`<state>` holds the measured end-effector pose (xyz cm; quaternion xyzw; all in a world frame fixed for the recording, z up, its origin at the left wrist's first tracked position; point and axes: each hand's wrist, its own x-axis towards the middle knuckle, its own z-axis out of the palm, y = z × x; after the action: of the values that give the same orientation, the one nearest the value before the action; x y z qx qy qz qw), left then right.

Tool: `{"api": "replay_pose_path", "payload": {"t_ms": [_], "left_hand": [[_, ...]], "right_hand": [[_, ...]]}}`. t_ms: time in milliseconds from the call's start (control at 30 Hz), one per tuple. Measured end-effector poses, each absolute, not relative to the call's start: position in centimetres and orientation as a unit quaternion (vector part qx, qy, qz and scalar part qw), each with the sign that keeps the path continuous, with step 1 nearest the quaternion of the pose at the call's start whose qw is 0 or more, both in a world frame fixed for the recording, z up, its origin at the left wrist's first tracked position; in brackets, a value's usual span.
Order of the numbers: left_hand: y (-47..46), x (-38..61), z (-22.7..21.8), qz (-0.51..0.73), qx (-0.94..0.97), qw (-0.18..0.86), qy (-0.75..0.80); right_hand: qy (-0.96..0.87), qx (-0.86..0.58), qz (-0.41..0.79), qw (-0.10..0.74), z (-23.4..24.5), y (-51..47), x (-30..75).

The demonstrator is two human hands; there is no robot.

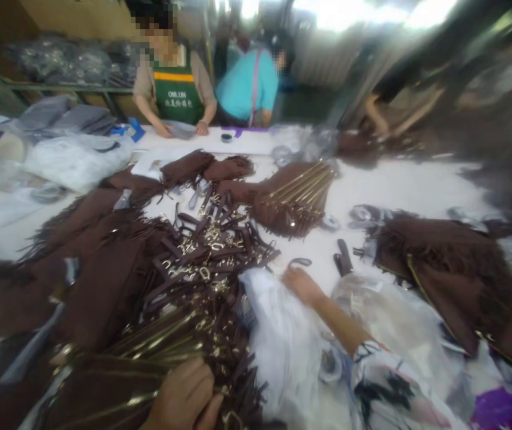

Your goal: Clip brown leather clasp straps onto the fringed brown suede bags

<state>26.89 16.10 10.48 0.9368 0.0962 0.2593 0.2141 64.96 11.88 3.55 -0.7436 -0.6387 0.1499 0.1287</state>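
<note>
My left hand (185, 395) is at the bottom centre, its fingers curled over a brown zippered pouch (104, 382) with a gold zip, on top of similar pouches. My right hand (303, 285) reaches from the right in a patterned sleeve, fingers drawn together on the white table (310, 245). A small dark wrist strap (299, 261) loops out just beyond its fingers; the grip itself is partly hidden. Between and beyond my hands lies a heap of brown straps with gold clasps (211, 245). Two dark strap pieces (344, 258) lie right of my right hand.
Fringed brown pouches lie in stacks at left (99, 280), centre (292, 197) and right (453, 257). Clear plastic bags (283, 346) bulge beside my right forearm. Across the table stand a person in a green apron (178, 98), a person in turquoise (247, 83) and another blurred person.
</note>
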Motion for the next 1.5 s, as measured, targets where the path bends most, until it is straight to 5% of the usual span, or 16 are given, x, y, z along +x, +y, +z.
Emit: {"api": "replay_pose_path", "payload": {"t_ms": [133,300,500,633,1100,1333,1500], "left_hand": [[16.3,26.6,12.6,0.168,0.923,0.322,0.125],[16.5,26.7,12.9,0.165,0.918,0.344,0.107],[16.3,26.6,12.7,0.15,0.923,0.339,0.101],[16.2,26.5,12.7,0.158,0.926,0.33,0.095],[15.9,26.2,12.9,0.183,0.93,0.306,0.085],[16.3,25.9,12.4,0.183,0.907,0.354,0.135],[16.9,25.9,12.8,0.114,0.912,0.365,0.147]], "right_hand": [[-0.589,-0.778,0.151,0.156,3.7,10.4,65.9],[-0.5,-0.824,0.136,0.228,9.9,6.2,62.5],[-0.524,-0.702,0.388,0.285,14.9,3.5,49.1],[-0.602,-0.625,0.384,0.315,13.4,3.9,45.0],[-0.701,-0.637,0.286,0.142,11.3,4.0,46.0],[-0.768,-0.588,0.25,0.054,15.3,6.5,46.2],[-0.78,-0.584,0.212,0.071,16.5,8.3,44.4]]}}
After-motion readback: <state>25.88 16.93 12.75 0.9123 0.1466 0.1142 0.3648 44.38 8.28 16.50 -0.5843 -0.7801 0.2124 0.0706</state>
